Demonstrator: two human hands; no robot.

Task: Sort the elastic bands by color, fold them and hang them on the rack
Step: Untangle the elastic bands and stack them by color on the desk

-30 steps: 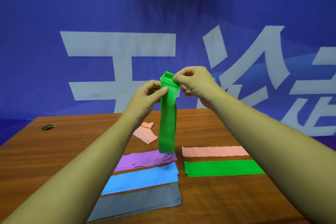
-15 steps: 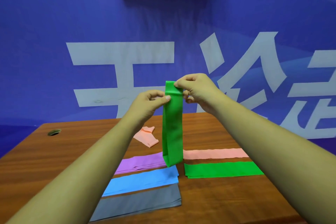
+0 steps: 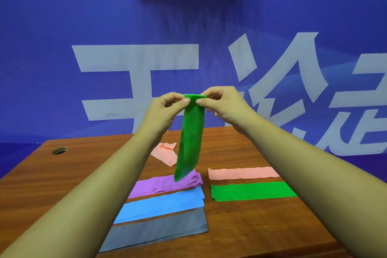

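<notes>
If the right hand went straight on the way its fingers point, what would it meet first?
Probably the left hand. The right hand pinches the top of the green band with fingers pointing leftward, and the left hand pinches the opposite corner close by; depth between them is unclear.

Bright, even light w/ soft shadows; wide-angle bending at edges, slight blur overall.
</notes>
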